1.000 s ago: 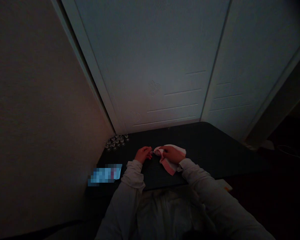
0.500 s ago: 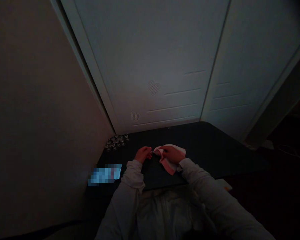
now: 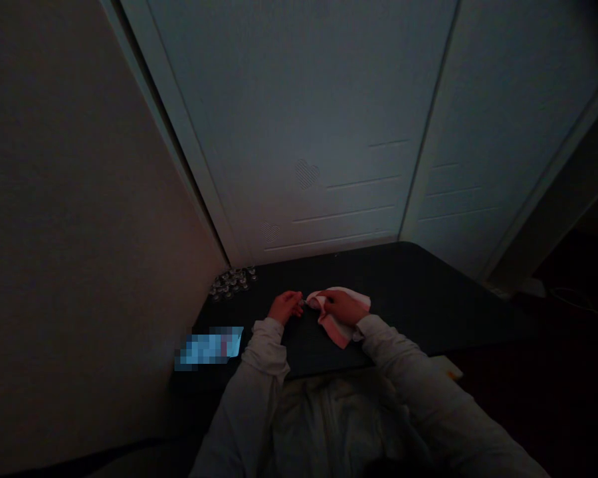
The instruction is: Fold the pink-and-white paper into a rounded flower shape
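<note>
Over the dark tabletop, the left hand's fingers pinch a small, shiny, clear object beside the pink-and-white cloth gripped by the right hand. Leftward lie a blurred light-blue rectangle and clustered shiny pieces; a beige wall and white panelled door border them.

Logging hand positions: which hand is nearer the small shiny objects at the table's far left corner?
Left. The left hand is to the right of the small shiny objects, with a gap; the right hand is farther right, holding the pink-and-white cloth.
</note>
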A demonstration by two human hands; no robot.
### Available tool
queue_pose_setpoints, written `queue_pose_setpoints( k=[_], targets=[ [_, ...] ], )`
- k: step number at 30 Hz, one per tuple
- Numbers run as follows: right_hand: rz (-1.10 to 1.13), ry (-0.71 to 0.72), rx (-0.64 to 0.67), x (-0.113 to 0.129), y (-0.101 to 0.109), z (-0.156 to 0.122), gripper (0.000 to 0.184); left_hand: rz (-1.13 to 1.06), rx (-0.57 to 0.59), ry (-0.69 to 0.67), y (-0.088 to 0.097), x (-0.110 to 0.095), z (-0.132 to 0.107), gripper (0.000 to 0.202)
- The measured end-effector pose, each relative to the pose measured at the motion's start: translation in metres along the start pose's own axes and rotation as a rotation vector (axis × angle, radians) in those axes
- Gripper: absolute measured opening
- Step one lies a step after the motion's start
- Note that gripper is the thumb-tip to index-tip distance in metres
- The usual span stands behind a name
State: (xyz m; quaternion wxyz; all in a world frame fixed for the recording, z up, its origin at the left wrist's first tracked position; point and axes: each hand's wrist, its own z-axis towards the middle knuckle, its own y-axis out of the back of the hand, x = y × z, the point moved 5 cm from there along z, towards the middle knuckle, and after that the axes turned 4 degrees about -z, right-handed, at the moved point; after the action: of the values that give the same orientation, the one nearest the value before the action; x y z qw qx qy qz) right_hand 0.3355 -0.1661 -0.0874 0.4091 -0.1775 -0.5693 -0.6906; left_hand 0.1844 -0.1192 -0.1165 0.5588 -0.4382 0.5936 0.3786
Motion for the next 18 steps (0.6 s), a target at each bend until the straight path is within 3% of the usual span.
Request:
queue_pose_setpoints(
  k=[18],
  targets=[
    [-0.026,-0.010,-0.010,-0.0048,-0.0012,0.0008,0.035,0.040,0.038,0.033,-0.0029,-0.0016,-0.0023,0.031]
  ],
)
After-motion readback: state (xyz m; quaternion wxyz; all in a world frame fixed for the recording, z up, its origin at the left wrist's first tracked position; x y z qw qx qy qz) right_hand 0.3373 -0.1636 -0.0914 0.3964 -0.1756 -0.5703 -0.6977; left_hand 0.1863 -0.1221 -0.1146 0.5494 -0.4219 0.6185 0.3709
